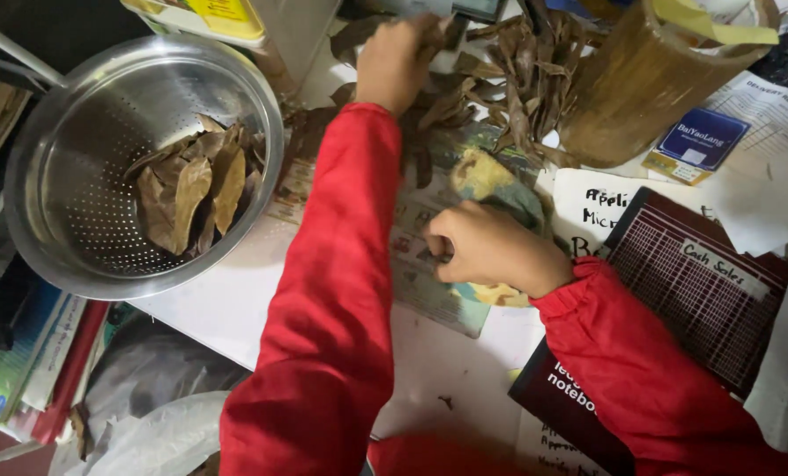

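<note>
A single head-worn camera looks steeply down from just above the person's own arms, close to the cluttered surface [235, 308]. It faces away from the body: red sleeves enter from the bottom edge, and the steel colander [77, 176] sits at the left.

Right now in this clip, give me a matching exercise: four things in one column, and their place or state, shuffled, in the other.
Things:
1. metal colander
2. left hand
3. right hand
4. tall brownish container

Places or states:
A. far right of the table, beside the leaf pile
B. resting closed on the printed paper
C. at the left, with some dry leaves inside
D. reaching into the loose leaf pile

Pairs: 1-C, 2-D, 3-B, 4-A
</note>
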